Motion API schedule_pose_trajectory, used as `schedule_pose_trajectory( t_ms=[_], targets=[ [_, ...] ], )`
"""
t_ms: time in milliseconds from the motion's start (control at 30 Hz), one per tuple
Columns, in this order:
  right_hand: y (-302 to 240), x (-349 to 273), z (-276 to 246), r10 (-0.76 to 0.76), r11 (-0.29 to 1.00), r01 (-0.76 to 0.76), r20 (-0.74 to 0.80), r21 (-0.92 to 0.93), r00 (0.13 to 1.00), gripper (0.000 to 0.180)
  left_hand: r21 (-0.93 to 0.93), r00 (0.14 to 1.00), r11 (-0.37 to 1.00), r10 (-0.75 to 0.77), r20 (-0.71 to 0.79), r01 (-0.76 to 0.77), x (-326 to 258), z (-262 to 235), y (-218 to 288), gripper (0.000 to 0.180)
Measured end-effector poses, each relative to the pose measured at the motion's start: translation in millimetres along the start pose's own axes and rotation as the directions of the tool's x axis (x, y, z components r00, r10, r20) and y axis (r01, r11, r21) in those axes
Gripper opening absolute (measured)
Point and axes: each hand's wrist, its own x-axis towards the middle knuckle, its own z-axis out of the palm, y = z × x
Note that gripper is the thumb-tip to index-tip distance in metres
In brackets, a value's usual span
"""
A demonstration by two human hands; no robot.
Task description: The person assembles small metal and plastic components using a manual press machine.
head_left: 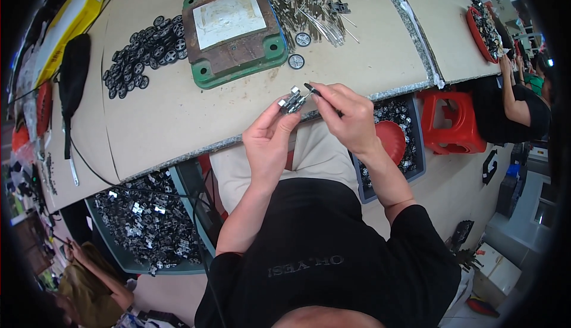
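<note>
My left hand [267, 142] pinches a small black-and-silver toy chassis part [290, 103] above the table's front edge. My right hand [350, 117] grips a small black wheel [311, 89], seen nearly edge-on. A thin metal axle runs from the wheel to the chassis part; whether it has entered the part cannot be made out. Beyond my hands lie two loose black wheels with silver spokes, one wheel [296, 61] nearer and the other wheel [303, 39] farther. A heap of similar wheels [146, 48] is at the left, and loose metal axles [300, 7] are piled at the back.
A green press base [208, 80] stands mid-table. Below the table edge, a teal bin [191, 194] at left and a grey bin [420, 140] at right hold many small parts. A red dish [389, 140] rests in the grey bin, beside a red stool [449, 123]. Other people sit at both sides.
</note>
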Motion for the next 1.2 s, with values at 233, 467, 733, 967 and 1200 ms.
schedule_pose_trajectory(
  t_ms=[233, 467, 733, 967, 1200],
  targets=[
    [-0.3, -5.9, 2.8, -0.208, 0.962, 0.203, -0.010, -0.185, 0.978, 0.023, -0.035, 0.997, 0.996, -0.082, -0.010, 0.081, 3.1, -5.7, 5.8, 0.032],
    [-8.4, -0.5, -0.3, -0.106, 0.993, 0.107, -0.010, 0.052, 0.994, 0.031, -0.252, 0.999, 0.966, -0.044, 0.032, 0.050, 2.1, -3.8, 6.6, 0.028],
    [-8.8, 21.5, -15.4, 0.219, 0.812, -0.372, 0.356, 0.450, 0.908, 0.019, 0.025, 0.982, 0.995, -0.095, 0.164, 0.092, 11.0, -15.3, 27.0, 0.032],
    [-27.0, 72.6, -12.5, -0.078, 0.978, 0.019, 0.281, 0.206, 0.957, 0.028, 0.458, 0.988, 0.883, 0.037, 0.152, -0.103, 57.4, -16.6, 78.4, 0.024],
    [-6.0, 70.7, -12.8, -0.069, 0.994, 0.046, 0.238, 0.101, 0.969, 0.021, 0.766, 0.909, 0.588, 0.417, -0.013, -0.259, 150.7, -38.2, 96.5, 0.029]
  ],
)
